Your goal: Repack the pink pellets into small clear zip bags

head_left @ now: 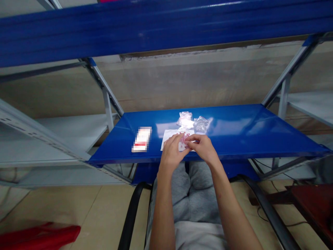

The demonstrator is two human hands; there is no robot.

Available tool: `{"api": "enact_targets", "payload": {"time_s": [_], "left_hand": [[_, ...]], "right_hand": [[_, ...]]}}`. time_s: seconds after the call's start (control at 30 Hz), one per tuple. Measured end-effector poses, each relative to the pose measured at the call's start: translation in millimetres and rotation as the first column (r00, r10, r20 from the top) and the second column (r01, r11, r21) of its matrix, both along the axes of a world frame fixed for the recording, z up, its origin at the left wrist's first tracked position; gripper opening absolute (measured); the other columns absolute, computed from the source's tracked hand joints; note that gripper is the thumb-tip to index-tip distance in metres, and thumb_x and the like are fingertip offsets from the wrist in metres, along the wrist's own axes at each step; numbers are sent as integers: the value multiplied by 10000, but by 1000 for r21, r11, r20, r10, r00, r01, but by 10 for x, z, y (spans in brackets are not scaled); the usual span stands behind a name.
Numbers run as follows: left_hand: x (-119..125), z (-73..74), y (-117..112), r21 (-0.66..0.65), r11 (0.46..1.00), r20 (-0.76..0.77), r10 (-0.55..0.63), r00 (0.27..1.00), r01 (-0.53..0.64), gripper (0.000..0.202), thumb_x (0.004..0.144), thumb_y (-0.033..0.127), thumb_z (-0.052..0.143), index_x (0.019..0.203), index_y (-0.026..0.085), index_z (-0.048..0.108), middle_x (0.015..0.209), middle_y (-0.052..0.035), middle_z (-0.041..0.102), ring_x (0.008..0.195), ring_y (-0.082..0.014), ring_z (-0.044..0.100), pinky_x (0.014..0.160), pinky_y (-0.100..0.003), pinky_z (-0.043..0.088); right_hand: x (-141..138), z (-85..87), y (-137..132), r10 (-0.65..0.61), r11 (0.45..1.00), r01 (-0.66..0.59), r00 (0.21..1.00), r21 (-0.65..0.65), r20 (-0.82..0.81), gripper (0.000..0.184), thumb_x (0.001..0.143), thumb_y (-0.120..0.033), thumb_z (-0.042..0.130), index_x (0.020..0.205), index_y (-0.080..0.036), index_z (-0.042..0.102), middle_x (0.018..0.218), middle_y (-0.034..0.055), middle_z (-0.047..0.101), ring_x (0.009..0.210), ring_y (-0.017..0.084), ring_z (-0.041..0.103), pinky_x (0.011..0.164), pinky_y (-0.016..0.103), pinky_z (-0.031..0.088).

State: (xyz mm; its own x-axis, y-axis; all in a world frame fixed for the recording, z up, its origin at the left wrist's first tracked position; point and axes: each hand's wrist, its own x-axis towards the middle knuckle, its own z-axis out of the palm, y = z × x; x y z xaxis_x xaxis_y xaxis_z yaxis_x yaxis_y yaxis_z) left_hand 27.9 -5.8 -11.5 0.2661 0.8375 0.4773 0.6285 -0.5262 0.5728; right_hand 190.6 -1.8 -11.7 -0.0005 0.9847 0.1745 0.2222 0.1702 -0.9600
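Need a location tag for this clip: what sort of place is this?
Probably a storeroom or small packing area. A steel rack with blue beams and pale grey shelves fills the view, small clear plastic bags lie on its blue shelf, and the floor is beige tile.

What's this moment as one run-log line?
Left hand, right hand: pinching small pink item; below: white sheet; behind: clear plastic bags; on: blue shelf

A blue steel shelving unit (156, 31) stood above beige floor tiles (104, 208), between black chair armrests (131, 218) and red fabric (39, 238).
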Motion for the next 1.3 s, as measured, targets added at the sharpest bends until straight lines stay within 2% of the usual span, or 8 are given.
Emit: {"api": "enact_targets", "payload": {"time_s": [0.17, 0.23, 0.33, 0.43, 0.63, 1.03, 1.17, 1.3], "left_hand": [[-62, -11, 12, 23, 999, -14, 29, 999, -28, 493, 841, 268, 801, 1306, 200, 653, 1294, -113, 719, 1230, -274, 670, 1069, -429, 526], [-97, -14, 19, 23, 999, -28, 50, 998, -50, 511, 830, 257, 808, 1313, 198, 654, 1291, -116, 721, 1216, -276, 678, 1059, -427, 532], [-144, -25, 31, 15, 995, -51, 96, 994, -95, 500, 829, 276, 808, 1302, 200, 664, 1274, -118, 732, 1187, -282, 694, 1048, -433, 536], [-172, -45, 38, -6, 988, -48, 154, 987, -154, 521, 817, 293, 820, 1302, 200, 654, 1245, -123, 746, 1152, -291, 711, 1042, -449, 535], [-191, -68, 37, -75, 981, 21, 181, 983, -179, 518, 788, 284, 850, 1242, 218, 609, 1212, -105, 753, 1127, -276, 721, 986, -425, 552], [-194, -130, 43, -46, 982, -58, 180, 982, -183, 429, 831, 274, 799, 1223, 218, 634, 1195, -85, 755, 1125, -275, 705, 986, -418, 527], [-178, -151, 63, -41, 984, -67, 170, 983, -173, 466, 830, 265, 800, 1266, 209, 645, 1240, -101, 750, 1161, -284, 699, 1024, -440, 522], [-148, -145, 86, -44, 993, -73, 105, 992, -109, 501, 824, 225, 797, 1306, 211, 659, 1324, -110, 722, 1232, -284, 676, 1089, -455, 506]], "right_hand": [[18, -124, 44, -64, 998, 64, 998, 16, 22, 245, 889, -391, 592, 979, -191, 702, 831, 58, 761, 730, 207, 720, 648, 305, 558], [45, -206, 75, -200, 979, 186, 959, 89, 198, 221, 926, -294, 522, 1023, -188, 690, 856, 76, 751, 793, 228, 714, 728, 340, 543], [76, -345, 126, -334, 941, 265, 819, 209, 467, 195, 908, -200, 533, 999, -164, 702, 937, 128, 731, 931, 279, 674, 864, 396, 487], [67, -480, 171, -324, 946, 234, 749, 226, 579, 149, 908, -201, 583, 963, -167, 717, 947, 134, 704, 960, 294, 628, 890, 398, 450], [14, -631, 224, -317, 948, 217, 708, 233, 631, 111, 925, -255, 651, 918, -181, 733, 905, 111, 661, 899, 277, 581, 859, 384, 436], [9, -638, 236, -312, 946, 175, 721, 273, 619, 137, 922, -177, 541, 905, -177, 676, 933, 131, 657, 921, 280, 560, 864, 391, 425], [34, -502, 205, -302, 943, 182, 823, 279, 482, 120, 909, -216, 536, 877, -183, 647, 879, 112, 671, 870, 263, 595, 832, 380, 442], [-30, -303, 132, -179, 959, 101, 941, 265, 288, 113, 898, -263, 560, 871, -192, 643, 837, 63, 688, 778, 211, 620, 767, 328, 457]]}}
